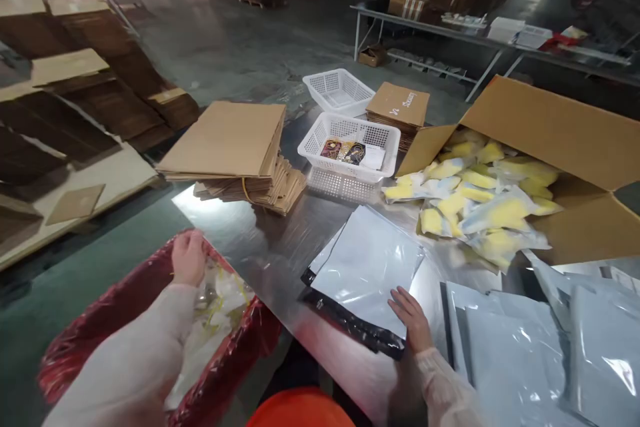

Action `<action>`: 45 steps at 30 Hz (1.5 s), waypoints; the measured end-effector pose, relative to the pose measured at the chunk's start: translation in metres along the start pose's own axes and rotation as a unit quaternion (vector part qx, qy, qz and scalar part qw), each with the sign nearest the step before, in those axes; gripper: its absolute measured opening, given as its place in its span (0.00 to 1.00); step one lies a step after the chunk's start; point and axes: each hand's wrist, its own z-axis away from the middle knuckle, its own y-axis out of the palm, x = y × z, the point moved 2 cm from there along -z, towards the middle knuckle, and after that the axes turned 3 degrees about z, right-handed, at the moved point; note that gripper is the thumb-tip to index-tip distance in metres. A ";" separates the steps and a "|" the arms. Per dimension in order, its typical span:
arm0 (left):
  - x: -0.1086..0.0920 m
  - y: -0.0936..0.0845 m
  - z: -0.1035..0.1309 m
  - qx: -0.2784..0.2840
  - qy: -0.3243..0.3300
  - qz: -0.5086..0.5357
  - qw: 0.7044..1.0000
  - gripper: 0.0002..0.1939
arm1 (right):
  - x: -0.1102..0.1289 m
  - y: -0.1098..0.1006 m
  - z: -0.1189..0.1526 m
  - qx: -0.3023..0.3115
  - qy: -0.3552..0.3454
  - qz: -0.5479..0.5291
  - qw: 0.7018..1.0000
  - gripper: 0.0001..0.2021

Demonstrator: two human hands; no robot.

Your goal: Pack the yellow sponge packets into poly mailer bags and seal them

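Note:
My left hand [189, 257] is over the far edge of a container lined with red plastic [120, 293]; its fingers are bent down and what they hold, if anything, is hidden. Crumpled clear plastic with yellow strips [215, 310] lies inside that container. On the metal table [280, 267], my right hand [411, 317] rests at the right edge of a stack of grey-white plastic mailer bags [367, 267], fingers apart. Black edges of the bags show along the near side of the stack.
Stacked flat cardboard [225, 140] stands at the back left, with white baskets [350, 147] beside it. An open carton [560, 147] spills yellow packets [480, 200] at the right. More grey mailers [520, 353] lie near right. Behind is another table [430, 25].

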 end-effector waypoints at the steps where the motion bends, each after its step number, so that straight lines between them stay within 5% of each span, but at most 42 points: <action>1: -0.001 -0.006 -0.012 0.000 0.027 -0.045 0.999 0.08 | -0.002 0.000 0.004 0.009 0.015 -0.019 1.000 0.17; 3: 0.000 0.018 -0.010 0.119 0.146 -0.191 0.963 0.06 | -0.004 -0.001 0.008 0.024 0.044 -0.051 0.997 0.17; 4: 0.004 0.044 0.003 0.228 0.231 -0.277 0.904 0.10 | -0.004 -0.002 0.009 0.029 0.056 -0.064 0.996 0.17; 6: 0.016 0.102 0.042 0.435 0.371 -0.352 0.741 0.18 | -0.005 -0.006 0.010 0.029 0.079 -0.084 0.993 0.17; 8: 0.029 0.150 0.077 0.530 0.441 -0.345 0.638 0.27 | -0.002 -0.013 0.011 0.033 0.094 -0.096 0.990 0.17; 10: 0.038 0.178 0.099 0.557 0.476 -0.309 0.606 0.33 | 0.004 -0.021 0.013 0.040 0.110 -0.105 0.988 0.17; 16: 0.062 0.188 0.100 0.616 0.419 -0.210 0.633 0.20 | 0.022 -0.032 0.022 0.050 0.212 -0.161 0.963 0.17; 19: 0.074 0.185 0.097 0.604 0.327 -0.239 0.686 0.15 | 0.019 -0.027 0.022 0.090 0.281 -0.172 0.940 0.17; 22: 0.082 0.185 0.101 0.557 0.243 -0.277 0.745 0.13 | 0.013 -0.022 0.017 0.066 0.352 -0.146 0.922 0.20; 26: 0.083 0.190 0.109 0.467 0.183 -0.332 0.799 0.24 | 0.009 -0.013 0.010 0.034 0.442 -0.075 0.893 0.27; 33: 0.075 0.198 0.111 0.375 0.141 -0.387 0.830 0.21 | 0.005 -0.005 -0.007 0.083 0.503 0.004 0.860 0.25; 36: 0.061 0.193 0.112 0.286 0.203 -0.393 0.850 0.13 | 0.013 -0.015 -0.009 0.107 0.527 0.052 0.842 0.27; 38: 0.048 0.192 0.120 0.243 0.288 -0.397 0.837 0.19 | 0.025 -0.023 -0.013 0.069 0.521 0.161 0.835 0.34; 41: 0.035 0.207 0.141 0.288 0.406 -0.411 0.763 0.28 | 0.042 -0.017 -0.034 0.008 0.387 0.304 0.870 0.38; 43: 0.034 0.227 0.153 0.347 0.437 -0.428 0.711 0.32 | 0.043 0.002 -0.052 0.059 0.278 0.303 0.910 0.35; 45: 0.037 0.246 0.154 0.374 0.423 -0.450 0.692 0.36 | 0.034 0.021 -0.065 0.132 0.237 0.273 0.923 0.34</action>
